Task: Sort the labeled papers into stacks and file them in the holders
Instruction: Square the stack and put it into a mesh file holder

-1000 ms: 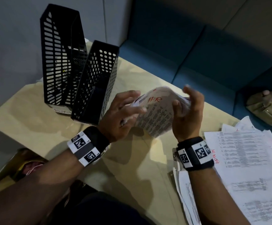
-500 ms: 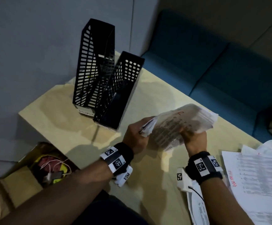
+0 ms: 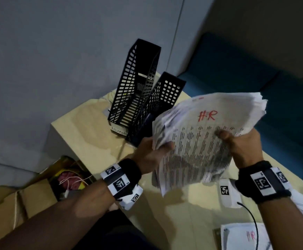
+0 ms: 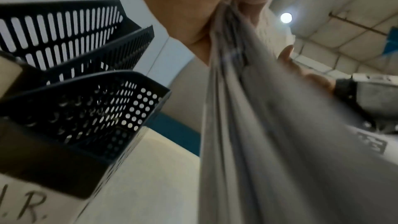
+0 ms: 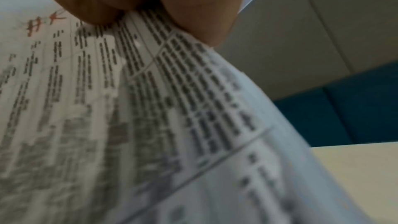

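Observation:
A thick stack of printed papers (image 3: 197, 139), its top sheet marked "HR" in red, is held in the air over the table. My left hand (image 3: 154, 150) grips its left edge and my right hand (image 3: 237, 143) grips its right side, thumb on top. Two black perforated file holders stand at the table's far left corner: a taller one (image 3: 134, 83) with a white label at its base, and a lower one (image 3: 158, 109) beside it. In the left wrist view the paper stack (image 4: 269, 142) hangs edge-on next to the lower holder (image 4: 86, 117), whose label ends in "R". The right wrist view shows the papers (image 5: 129, 108) under my thumb.
The light wooden table (image 3: 85, 134) stands against a grey wall. More papers (image 3: 244, 237), one marked "HR", lie at its near right edge. An open cardboard box (image 3: 38, 193) with wires sits on the floor to the left. A blue sofa (image 3: 255, 73) lies behind the table.
The curled stack has opened out flatter and turned its "HR" face up, and both hands have shifted their grip to its two sides. The head view has swung left and down.

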Demonstrator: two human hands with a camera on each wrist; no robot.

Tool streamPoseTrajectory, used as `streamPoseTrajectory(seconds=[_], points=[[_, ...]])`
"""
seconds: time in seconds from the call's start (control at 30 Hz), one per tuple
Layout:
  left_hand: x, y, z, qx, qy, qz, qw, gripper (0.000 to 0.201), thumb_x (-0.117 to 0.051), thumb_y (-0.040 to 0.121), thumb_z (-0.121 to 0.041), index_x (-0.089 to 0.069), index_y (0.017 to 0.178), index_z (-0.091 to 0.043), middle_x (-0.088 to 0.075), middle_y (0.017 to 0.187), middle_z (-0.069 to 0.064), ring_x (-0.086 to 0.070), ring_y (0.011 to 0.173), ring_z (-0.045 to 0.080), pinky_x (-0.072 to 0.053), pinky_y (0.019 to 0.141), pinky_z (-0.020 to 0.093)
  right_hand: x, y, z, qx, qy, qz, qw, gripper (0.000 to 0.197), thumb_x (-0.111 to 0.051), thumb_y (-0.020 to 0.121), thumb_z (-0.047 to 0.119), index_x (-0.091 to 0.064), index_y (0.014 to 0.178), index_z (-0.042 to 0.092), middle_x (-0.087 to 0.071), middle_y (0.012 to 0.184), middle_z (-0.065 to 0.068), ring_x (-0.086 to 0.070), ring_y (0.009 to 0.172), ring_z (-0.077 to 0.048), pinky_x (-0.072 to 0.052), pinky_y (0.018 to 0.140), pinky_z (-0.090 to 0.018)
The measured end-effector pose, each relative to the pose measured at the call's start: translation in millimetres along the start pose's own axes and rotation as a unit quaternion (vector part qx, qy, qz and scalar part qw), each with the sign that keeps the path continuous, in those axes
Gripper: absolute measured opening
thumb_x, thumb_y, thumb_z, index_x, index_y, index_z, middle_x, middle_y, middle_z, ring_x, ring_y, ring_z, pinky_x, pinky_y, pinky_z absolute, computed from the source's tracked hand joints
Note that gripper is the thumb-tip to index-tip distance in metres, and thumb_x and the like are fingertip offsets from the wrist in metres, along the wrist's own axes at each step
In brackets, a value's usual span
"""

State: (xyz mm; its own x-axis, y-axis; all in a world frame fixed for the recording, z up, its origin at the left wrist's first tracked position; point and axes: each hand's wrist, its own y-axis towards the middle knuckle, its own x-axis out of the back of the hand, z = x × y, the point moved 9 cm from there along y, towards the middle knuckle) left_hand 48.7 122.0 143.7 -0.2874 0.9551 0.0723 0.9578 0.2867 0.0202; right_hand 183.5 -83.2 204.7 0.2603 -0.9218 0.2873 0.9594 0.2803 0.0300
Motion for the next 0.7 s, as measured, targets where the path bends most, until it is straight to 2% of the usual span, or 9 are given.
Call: streamPoseTrajectory(seconds=[0.07, 0.13, 0.23, 0.3, 0.37, 0.47, 0.53, 0.63, 0.7], points=[[21, 1, -22, -0.041, 0.006, -0.054, 0.998, 0.011, -0.061, 0.089, -0.006, -0.071, 0.086, -0.012, -0.068, 0.078, -0.018, -0.062, 0.075, -0.01, -0.048, 0.071, 0.012, -14, 6, 7, 0.014, 0.006, 0.013, 1.0, 0.022, -0.079, 0.063, 0.034, -0.068, 0.082, 0.029, -0.072, 0.074, 0.023, -0.066, 0.069, 0.006, -0.052, 0.058, -0.015], [45, 5, -32, -0.048, 0.057, -0.118, 0.99, 0.018, -0.061, 0.087, -0.02, -0.068, 0.072, -0.027, -0.065, 0.066, -0.016, -0.057, 0.063, -0.001, -0.044, 0.059, 0.018, -31, 13, -3, 0.007, -0.012, 0.025, 1.0, 0.038, -0.078, 0.064, 0.044, -0.066, 0.095, 0.025, -0.074, 0.082, 0.016, -0.065, 0.068, 0.007, -0.05, 0.058, -0.015], [85, 3, -49, -0.088, 0.106, -0.259, 0.956, 0.011, -0.062, 0.089, -0.026, -0.068, 0.08, -0.031, -0.066, 0.067, -0.006, -0.06, 0.065, 0.01, -0.044, 0.06, 0.02, -55, 22, -38, -0.056, -0.055, -0.001, 0.997, 0.058, -0.075, 0.08, 0.028, -0.045, 0.128, 0.016, -0.064, 0.115, -0.003, -0.064, 0.09, -0.006, -0.05, 0.074, -0.022], [103, -1, -68, -0.148, 0.132, -0.345, 0.917, 0.01, -0.063, 0.09, -0.01, -0.073, 0.094, -0.011, -0.067, 0.072, -0.001, -0.059, 0.071, 0.015, -0.04, 0.058, 0.006, -77, 22, -42, -0.048, -0.089, -0.015, 0.995, 0.062, -0.069, 0.085, 0.016, -0.038, 0.138, 0.017, -0.056, 0.123, -0.003, -0.057, 0.11, -0.017, -0.046, 0.088, -0.028], [110, 5, -76, -0.175, 0.145, -0.362, 0.904, 0.016, -0.059, 0.09, 0.003, -0.068, 0.101, 0.009, -0.066, 0.076, 0.009, -0.055, 0.072, 0.011, -0.038, 0.063, -0.001, -115, 16, -26, -0.001, -0.08, 0.045, 0.996, 0.06, -0.067, 0.087, 0.014, -0.039, 0.139, 0.025, -0.056, 0.124, 0.003, -0.054, 0.116, -0.016, -0.047, 0.097, -0.033], [113, 13, -85, -0.235, 0.184, -0.385, 0.873, 0.026, -0.057, 0.09, 0.006, -0.064, 0.115, 0.009, -0.066, 0.096, 0.004, -0.055, 0.081, -0.002, -0.042, 0.078, 0.0, -183, 0, -8, 0.041, -0.127, 0.211, 0.968, 0.064, -0.062, 0.091, 0.031, -0.028, 0.145, 0.038, -0.044, 0.145, 0.006, -0.044, 0.129, -0.01, -0.039, 0.105, -0.031], [106, 18, -86, -0.267, 0.231, -0.381, 0.855, 0.025, -0.061, 0.089, 0.003, -0.064, 0.113, 0.01, -0.071, 0.095, 0.013, -0.059, 0.084, 0.006, -0.041, 0.08, 0.0, -209, -4, -4, 0.033, -0.112, 0.271, 0.956, 0.061, -0.054, 0.095, 0.034, -0.023, 0.147, 0.038, -0.035, 0.152, 0.006, -0.04, 0.133, -0.011, -0.036, 0.108, -0.031], [97, 30, -70, -0.283, 0.25, -0.37, 0.849, 0.026, -0.06, 0.089, -0.002, -0.065, 0.114, 0.005, -0.072, 0.097, 0.021, -0.065, 0.085, 0.02, -0.049, 0.079, 0.013, -217, 9, -8, -0.019, -0.045, 0.253, 0.966, 0.046, -0.039, 0.101, 0.035, -0.034, 0.145, 0.026, -0.048, 0.139, 0.004, -0.051, 0.116, -0.01, -0.042, 0.097, -0.025], [94, 43, -53, -0.227, 0.168, -0.356, 0.891, 0.031, -0.055, 0.087, -0.004, -0.065, 0.116, -0.002, -0.069, 0.104, 0.013, -0.062, 0.095, 0.017, -0.053, 0.082, 0.026, -216, 18, -18, -0.059, -0.045, 0.227, 0.971, 0.04, -0.036, 0.1, 0.04, -0.046, 0.134, 0.021, -0.055, 0.127, 0.002, -0.053, 0.115, -0.017, -0.044, 0.1, -0.038]])
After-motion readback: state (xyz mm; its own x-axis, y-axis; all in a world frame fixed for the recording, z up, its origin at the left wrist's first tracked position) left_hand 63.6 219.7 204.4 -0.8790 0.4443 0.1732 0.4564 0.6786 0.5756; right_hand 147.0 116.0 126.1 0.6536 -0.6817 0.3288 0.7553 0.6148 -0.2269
